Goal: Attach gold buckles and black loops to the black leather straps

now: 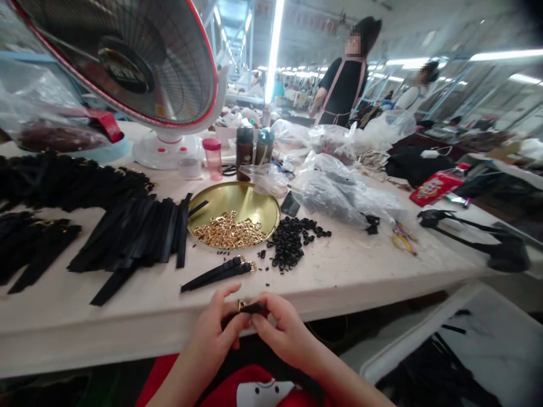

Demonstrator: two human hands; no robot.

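Note:
Both hands meet just off the table's front edge over one black strap (251,308) with a small gold buckle (241,305) on it. My left hand (220,325) pinches the buckle end between thumb and fingers, its index finger raised. On the other side, my right hand (282,325) has thumb and fingers closed on the strap. Part of the strap is hidden by the fingers. Just beyond lie a few black straps with gold buckles (218,272). Behind them a gold round tray (258,198) bears a heap of gold buckles (229,230), beside a pile of small black loops (291,243).
Flat black straps (131,237) are heaped at left, near a white and red fan heater (169,150). Bottles (245,152), plastic bags (339,189), yellow-handled pliers (402,240) and a red package (439,183) stand or lie farther back. A white bin (500,328) sits low right. A person (343,85) stands beyond.

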